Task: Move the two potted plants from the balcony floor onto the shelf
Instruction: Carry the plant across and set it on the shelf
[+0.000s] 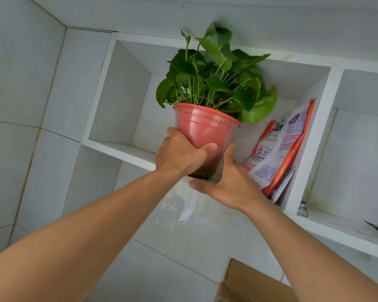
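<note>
A green leafy plant in a red plastic pot is held up at the front edge of a white wall shelf, its base at the shelf's lip. My left hand wraps the pot's lower left side, thumb across the front. My right hand presses against the pot's lower right side and base, fingers spread. Leaves reach up past the top of the shelf's compartment. Only this one potted plant is in view.
An orange and white bag leans in the right part of the same compartment. Another compartment lies to the right, with a small dark cable on its floor. A cardboard box sits below. Tiled walls surround the shelf.
</note>
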